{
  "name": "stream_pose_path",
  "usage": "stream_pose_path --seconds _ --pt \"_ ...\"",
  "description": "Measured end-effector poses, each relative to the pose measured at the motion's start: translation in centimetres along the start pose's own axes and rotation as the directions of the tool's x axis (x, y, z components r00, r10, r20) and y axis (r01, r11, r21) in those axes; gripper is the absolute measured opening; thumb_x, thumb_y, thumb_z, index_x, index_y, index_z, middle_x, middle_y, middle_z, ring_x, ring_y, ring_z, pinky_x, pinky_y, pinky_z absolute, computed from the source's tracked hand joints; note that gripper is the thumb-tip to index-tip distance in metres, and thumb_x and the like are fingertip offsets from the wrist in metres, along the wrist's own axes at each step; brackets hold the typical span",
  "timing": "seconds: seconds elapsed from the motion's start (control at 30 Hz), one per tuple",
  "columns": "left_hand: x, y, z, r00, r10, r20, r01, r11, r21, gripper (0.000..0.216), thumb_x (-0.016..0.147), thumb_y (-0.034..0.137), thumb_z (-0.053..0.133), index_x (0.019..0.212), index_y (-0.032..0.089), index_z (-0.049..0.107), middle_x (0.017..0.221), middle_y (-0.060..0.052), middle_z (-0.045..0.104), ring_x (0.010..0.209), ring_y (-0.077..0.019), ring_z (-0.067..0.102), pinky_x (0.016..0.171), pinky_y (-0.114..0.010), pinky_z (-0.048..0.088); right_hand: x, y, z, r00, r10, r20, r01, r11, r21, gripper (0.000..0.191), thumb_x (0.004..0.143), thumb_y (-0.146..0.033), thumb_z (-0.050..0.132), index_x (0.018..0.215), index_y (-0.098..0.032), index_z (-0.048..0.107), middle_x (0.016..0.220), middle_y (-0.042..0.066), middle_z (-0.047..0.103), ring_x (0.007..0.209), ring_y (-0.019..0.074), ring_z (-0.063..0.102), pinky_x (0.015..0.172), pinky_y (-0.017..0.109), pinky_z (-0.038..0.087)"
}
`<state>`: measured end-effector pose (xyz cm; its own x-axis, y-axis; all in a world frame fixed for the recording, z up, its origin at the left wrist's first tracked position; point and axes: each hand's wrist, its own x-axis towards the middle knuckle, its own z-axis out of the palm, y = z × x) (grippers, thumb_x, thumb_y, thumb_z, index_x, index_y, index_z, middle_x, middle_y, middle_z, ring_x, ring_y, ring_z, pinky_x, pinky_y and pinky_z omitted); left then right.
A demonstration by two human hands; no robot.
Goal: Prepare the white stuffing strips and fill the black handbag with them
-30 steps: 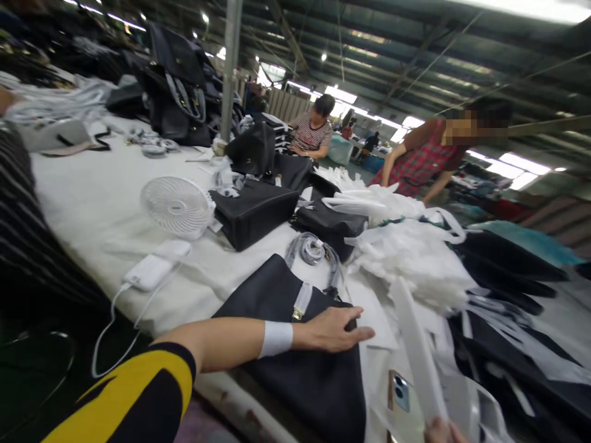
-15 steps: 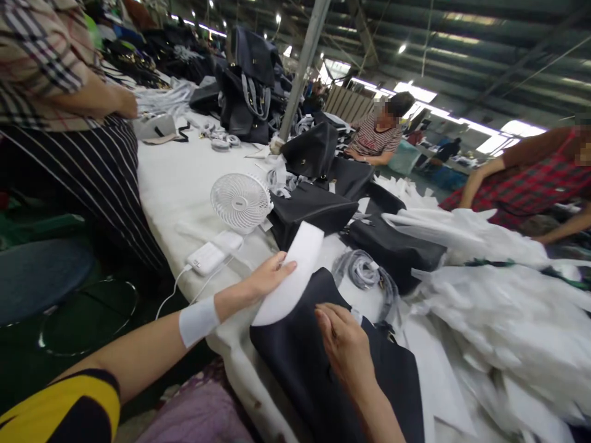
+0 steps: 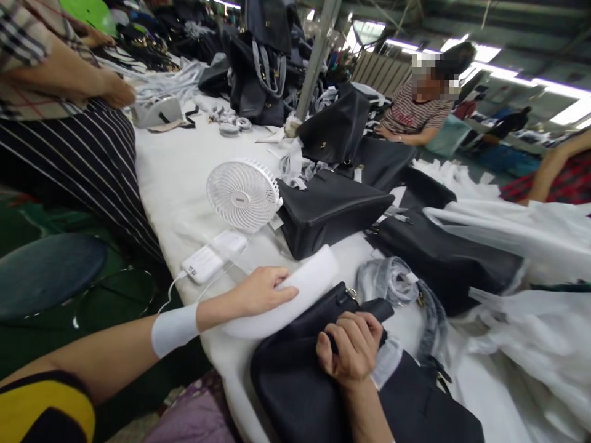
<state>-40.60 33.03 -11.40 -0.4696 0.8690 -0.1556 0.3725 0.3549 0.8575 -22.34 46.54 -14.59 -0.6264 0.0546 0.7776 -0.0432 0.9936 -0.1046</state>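
In the head view, a black handbag [image 3: 295, 387] lies on the table in front of me. My left hand [image 3: 263, 292] is closed on a white foam sheet [image 3: 307, 283], thumb on top, and the sheet curves beside the bag's far left edge. My right hand [image 3: 353, 347] has its fingers curled round a black part of the handbag near its opening. A brass ring [image 3: 351, 294] shows at the bag's upper edge. By the right wrist, a pale wrapped strip [image 3: 388, 363] lies against the bag.
A white fan [image 3: 242, 195] and a white power bank [image 3: 203, 263] with a cable stand beyond my left hand. More black handbags [image 3: 332, 212] and a wrapped coiled strap [image 3: 392, 280] lie ahead. White plastic wrapping [image 3: 549, 344] is heaped at right. Co-workers stand around the table.
My right hand has gone from hovering half-curled over the bag to gripping it, and the bag's upper edge has lifted open. The foam sheet has tilted lower and curved in my left hand.
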Motion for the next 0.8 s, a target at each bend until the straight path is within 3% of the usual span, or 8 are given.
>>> stream_pose_path --seconds 0.13,0.3,0.6,0.67,0.8 --pt "0.1 1.4 0.5 0.997 0.051 0.064 -0.054 0.997 0.056 0.025 0.082 0.038 0.052 0.067 0.019 0.045 0.061 0.005 0.042 0.059 -0.0110 0.041 0.055 -0.025 0.026 0.3 -0.2 -0.6 1.000 -0.013 0.015 0.014 1.000 -0.013 0.015 0.081 -0.016 0.050 0.067 -0.021 0.048 0.058 -0.002 0.048 0.063 0.0153 0.053 0.072 0.038 0.034" --pt "0.2 2.6 1.6 0.975 0.130 0.182 -0.159 0.975 0.154 0.026 0.085 0.040 0.049 0.070 0.019 0.050 0.062 0.004 0.048 0.060 -0.0123 0.046 0.054 -0.025 0.026 0.2 -0.3 -0.9 1.000 -0.006 0.011 0.006 1.000 -0.007 0.015 0.080 -0.014 0.049 0.067 -0.021 0.048 0.056 -0.003 0.047 0.062 0.0151 0.052 0.071 0.038 0.033" --pt "1.6 2.0 3.4 0.968 0.124 0.218 -0.198 0.911 0.363 0.033 0.091 0.044 0.042 0.086 0.017 0.059 0.084 -0.008 0.068 0.081 -0.0227 0.064 0.066 -0.028 0.039 0.3 -0.1 -0.8 1.000 0.015 -0.012 -0.015 1.000 -0.003 0.019 0.080 -0.013 0.049 0.063 -0.021 0.044 0.055 -0.003 0.046 0.060 0.0142 0.050 0.070 0.037 0.034" --pt "1.8 2.2 3.4 0.937 0.127 0.327 -0.251 0.893 0.374 0.035 0.091 0.045 0.042 0.083 0.017 0.060 0.083 -0.008 0.069 0.079 -0.0227 0.064 0.065 -0.028 0.040 0.0 0.0 -0.6 1.000 0.022 -0.018 -0.022 1.000 -0.005 0.021 0.080 -0.013 0.050 0.062 -0.021 0.044 0.055 -0.003 0.046 0.061 0.0142 0.050 0.070 0.037 0.034" --pt "2.5 2.7 3.5 0.801 0.070 0.594 -0.346 0.865 0.365 0.031 0.090 0.039 0.044 0.076 0.017 0.061 0.079 -0.007 0.069 0.075 -0.0210 0.063 0.060 -0.026 0.040 -0.8 0.2 -0.1 1.000 0.015 -0.018 -0.015 1.000 0.002 0.025 0.079 -0.011 0.053 0.059 -0.021 0.041 0.053 -0.004 0.043 0.058 0.0136 0.047 0.069 0.037 0.034"
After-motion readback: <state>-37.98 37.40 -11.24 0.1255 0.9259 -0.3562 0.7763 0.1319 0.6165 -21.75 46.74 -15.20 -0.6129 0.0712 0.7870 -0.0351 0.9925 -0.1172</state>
